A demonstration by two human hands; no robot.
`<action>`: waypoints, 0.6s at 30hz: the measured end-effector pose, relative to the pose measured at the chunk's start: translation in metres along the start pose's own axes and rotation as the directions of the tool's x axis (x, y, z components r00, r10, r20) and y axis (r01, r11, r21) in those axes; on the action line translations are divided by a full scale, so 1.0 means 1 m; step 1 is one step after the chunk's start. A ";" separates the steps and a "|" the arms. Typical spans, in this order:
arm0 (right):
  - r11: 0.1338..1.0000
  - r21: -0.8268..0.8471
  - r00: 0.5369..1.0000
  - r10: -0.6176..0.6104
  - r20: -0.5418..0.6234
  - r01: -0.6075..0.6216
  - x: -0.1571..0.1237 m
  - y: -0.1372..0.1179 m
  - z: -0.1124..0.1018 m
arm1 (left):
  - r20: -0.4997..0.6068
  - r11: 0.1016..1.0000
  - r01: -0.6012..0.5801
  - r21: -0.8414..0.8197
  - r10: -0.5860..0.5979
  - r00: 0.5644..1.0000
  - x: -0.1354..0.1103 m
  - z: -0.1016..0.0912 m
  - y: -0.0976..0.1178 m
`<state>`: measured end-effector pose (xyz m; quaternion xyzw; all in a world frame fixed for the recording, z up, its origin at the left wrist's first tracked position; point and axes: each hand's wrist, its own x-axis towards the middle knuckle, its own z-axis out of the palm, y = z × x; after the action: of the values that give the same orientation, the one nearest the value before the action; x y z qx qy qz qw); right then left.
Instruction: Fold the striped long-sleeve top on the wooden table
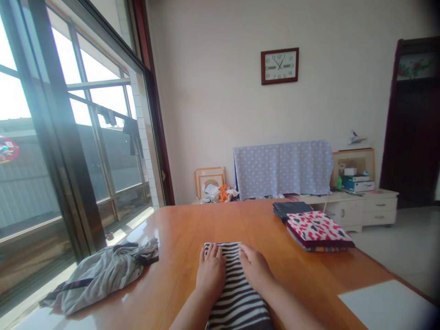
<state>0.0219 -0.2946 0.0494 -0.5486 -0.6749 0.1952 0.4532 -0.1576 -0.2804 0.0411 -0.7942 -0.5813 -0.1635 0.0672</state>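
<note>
Left of you, a crumpled grey garment [99, 279] lay on the polished wooden table [178, 229]. Your left hand [211, 270] and right hand [254, 268] pressed flat, fingers extended and unclenched, on the striped cloth [236, 295] before you. Further right sat a folded pink-patterned stack [318, 231].

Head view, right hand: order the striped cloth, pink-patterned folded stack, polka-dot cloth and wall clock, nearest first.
1. Striped cloth: under the right hand.
2. Pink-patterned folded stack: on the table, rightward.
3. Polka-dot cloth: draped beyond the table.
4. Wall clock: on the far wall.
</note>
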 end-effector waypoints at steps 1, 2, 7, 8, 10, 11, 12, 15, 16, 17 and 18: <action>0.999 -0.025 0.999 -0.020 0.027 0.021 0.007 -0.004 0.006 | 0.010 1.000 0.010 0.004 -0.010 1.000 0.001 0.002 -0.003; 0.998 -0.052 0.997 -0.033 0.063 0.037 0.014 -0.006 0.013 | 0.026 1.000 0.020 0.006 -0.021 0.999 0.001 0.005 -0.006; 0.953 -0.299 0.955 0.050 0.292 0.042 0.031 0.007 0.039 | 0.126 0.994 0.105 0.001 -0.105 0.987 -0.002 0.013 -0.009; 0.935 -0.353 0.940 0.088 0.330 0.037 0.032 0.012 0.042 | 0.142 0.992 0.129 -0.002 -0.127 0.982 -0.002 0.013 -0.008; 0.903 -0.428 0.913 0.151 0.380 0.028 0.032 0.021 0.045 | 0.176 0.985 0.172 -0.012 -0.168 0.970 -0.001 0.013 -0.007; 0.894 -0.448 0.903 0.172 0.393 0.025 0.031 0.024 0.045 | 0.196 0.982 0.188 -0.018 -0.181 0.964 0.000 0.012 -0.007; 0.887 -0.461 0.897 0.186 0.401 0.022 0.031 0.026 0.045 | 0.213 0.980 0.198 -0.024 -0.189 0.959 0.001 0.012 -0.007; 0.880 -0.474 0.892 0.202 0.404 0.015 0.031 0.027 0.043 | 0.232 0.979 0.201 -0.037 -0.188 0.955 0.002 0.012 -0.009; 0.882 -0.470 0.893 0.201 0.404 0.014 0.031 0.026 0.043 | 0.231 0.979 0.200 -0.039 -0.186 0.955 0.003 0.013 -0.009; 0.885 -0.465 0.893 0.198 0.403 0.013 0.031 0.024 0.043 | 0.229 0.979 0.198 -0.041 -0.184 0.956 0.003 0.014 -0.010; 0.889 -0.458 0.895 0.196 0.400 0.010 0.031 0.023 0.042 | 0.227 0.980 0.194 -0.042 -0.180 0.957 0.003 0.015 -0.011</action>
<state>0.0005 -0.2488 0.0228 -0.6129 -0.7576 0.1739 0.1420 -0.1643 -0.2696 0.0268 -0.7506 -0.6523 -0.0979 -0.0394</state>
